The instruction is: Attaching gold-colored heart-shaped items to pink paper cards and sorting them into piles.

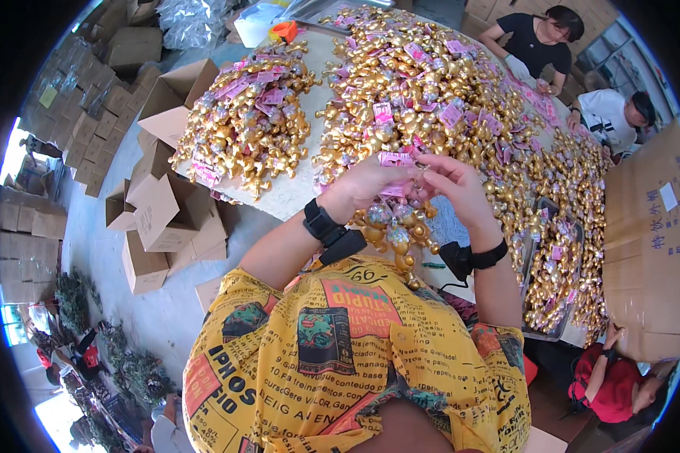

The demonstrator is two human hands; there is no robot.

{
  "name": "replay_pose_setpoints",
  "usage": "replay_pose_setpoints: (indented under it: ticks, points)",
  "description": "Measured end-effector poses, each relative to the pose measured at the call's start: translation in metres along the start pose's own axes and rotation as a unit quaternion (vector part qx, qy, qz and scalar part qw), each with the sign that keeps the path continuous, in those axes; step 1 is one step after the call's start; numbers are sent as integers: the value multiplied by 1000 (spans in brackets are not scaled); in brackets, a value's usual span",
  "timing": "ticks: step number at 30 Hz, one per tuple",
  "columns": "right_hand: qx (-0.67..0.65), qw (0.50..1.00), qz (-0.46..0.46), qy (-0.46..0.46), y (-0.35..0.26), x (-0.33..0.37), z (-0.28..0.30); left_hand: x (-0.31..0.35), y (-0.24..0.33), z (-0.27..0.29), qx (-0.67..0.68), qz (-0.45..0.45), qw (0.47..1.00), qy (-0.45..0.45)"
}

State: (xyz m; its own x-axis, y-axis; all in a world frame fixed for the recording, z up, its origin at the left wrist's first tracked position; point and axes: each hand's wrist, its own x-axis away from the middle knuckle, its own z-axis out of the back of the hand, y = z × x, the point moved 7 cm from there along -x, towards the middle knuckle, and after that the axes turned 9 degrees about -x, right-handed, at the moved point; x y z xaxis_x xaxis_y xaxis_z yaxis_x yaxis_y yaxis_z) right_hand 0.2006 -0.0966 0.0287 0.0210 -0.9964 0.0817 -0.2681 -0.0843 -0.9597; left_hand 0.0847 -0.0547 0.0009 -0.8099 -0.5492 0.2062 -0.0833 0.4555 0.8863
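My left hand (372, 183) is closed on a bunch of shiny gold and clear ball ornaments (402, 230), which hangs below my fingers. A pink card (395, 159) shows at its fingertips. Close beside it, my right hand (455, 183) has its thumb and fingers drawn together at the top of the bunch; whatever lies between those fingertips is too small to make out. Both hands are above the near edge of the table, in front of a large heap of similar gold ornaments with pink cards (415, 98).
A smaller heap of ornaments (249, 113) covers the table's left side. At the right, a filled tray (553, 264) stands near a tall cardboard box (650, 241). Open cartons (162, 211) sit on the floor at left. Co-workers are at the far right (540, 45) and near right (608, 381).
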Motion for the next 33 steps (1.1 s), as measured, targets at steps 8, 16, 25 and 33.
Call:
replay_pose_setpoints:
  ticks: [8,16,25,33]
  points:
    - [141,988,62,13,-7,-3,0,2,-3,5,-18,2,1000,4]
    - [168,986,-6,-19,19,-10,4,9,-7,15,-38,9,999,29]
    - [20,999,-30,23,11,-13,-9,13,-10,27,-32,8,999,42]
    - [442,851,283,-5,-45,0,-79,12,-23,45,46,18,997,65]
